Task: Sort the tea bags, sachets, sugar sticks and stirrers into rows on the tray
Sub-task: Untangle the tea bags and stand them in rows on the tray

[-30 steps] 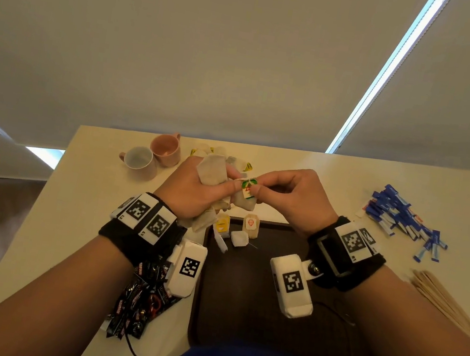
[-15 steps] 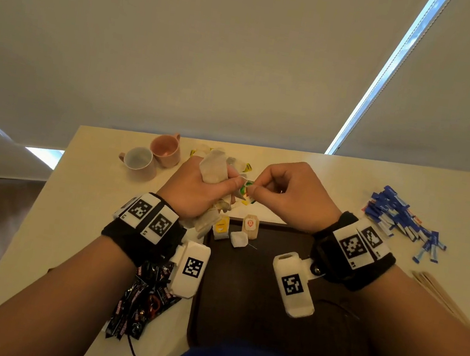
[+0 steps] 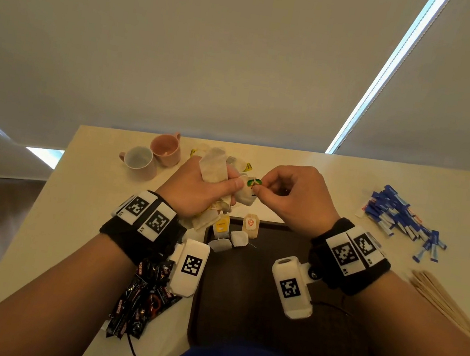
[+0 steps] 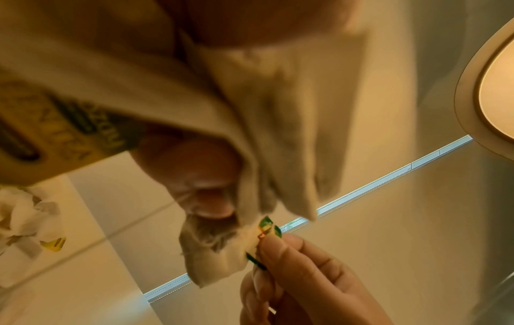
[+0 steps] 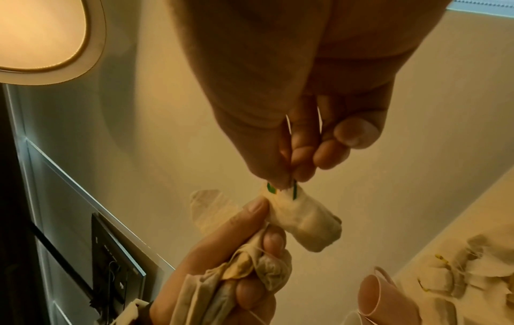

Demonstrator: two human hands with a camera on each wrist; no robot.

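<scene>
While above the tray [image 3: 281, 331], green tag [image 3: 253, 182] inside right-hand [image 3: 294, 200] grip.

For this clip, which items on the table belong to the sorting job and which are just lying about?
Job: dark brown tray; bunch of beige tea bags in the left hand; green-tagged tea bag pinched by the right hand; black sachets; blue sugar sticks; wooden stirrers.
Lying about: pink cup; white cup.
</scene>
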